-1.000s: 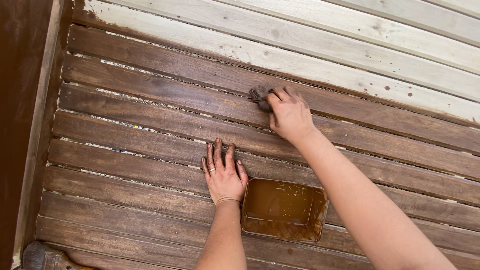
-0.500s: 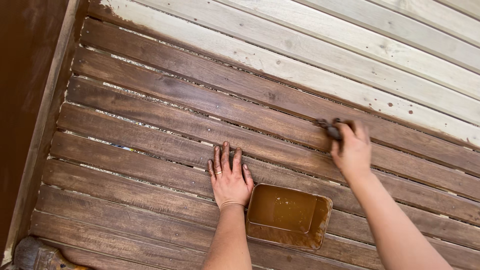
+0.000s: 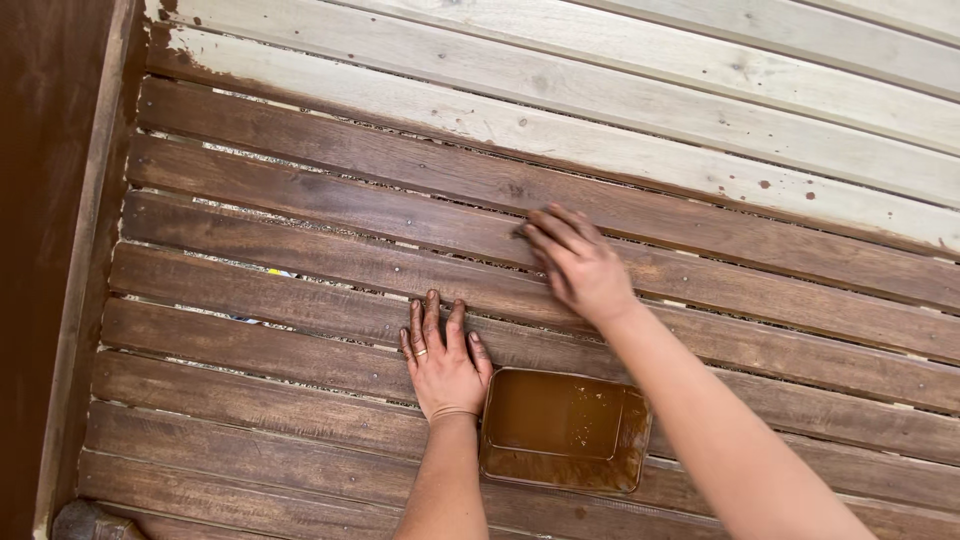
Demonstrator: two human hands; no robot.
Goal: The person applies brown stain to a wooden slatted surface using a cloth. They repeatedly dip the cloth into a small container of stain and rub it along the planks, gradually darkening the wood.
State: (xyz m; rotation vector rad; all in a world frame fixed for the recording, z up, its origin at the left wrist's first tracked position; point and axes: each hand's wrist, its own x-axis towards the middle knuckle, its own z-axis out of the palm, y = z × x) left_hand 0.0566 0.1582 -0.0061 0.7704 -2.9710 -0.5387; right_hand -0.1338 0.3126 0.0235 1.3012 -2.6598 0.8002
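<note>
1. The left hand (image 3: 443, 362) lay flat on a dark-stained slat (image 3: 300, 345), palm down, fingers spread and pointing away from the person; its grip was released, with nothing in it.
2. A ring showed on one finger, and brown stain marked the fingers.
3. The right hand (image 3: 578, 265) reached further up across the slatted wooden surface (image 3: 700, 300), its fingers pressed down on a stained slat.
4. Whether that grip clenched a rag or pad could not be told; only a dark edge showed at the fingertips.
5. A shallow rectangular tray of brown stain (image 3: 565, 428) sat on the slats just beside the left hand's thumb, under the right forearm.
6. The upper slats (image 3: 650, 100) were pale and unstained, with brown spatter along the boundary.
7. A dark-stained upright board (image 3: 50, 250) ran along the left edge.
</note>
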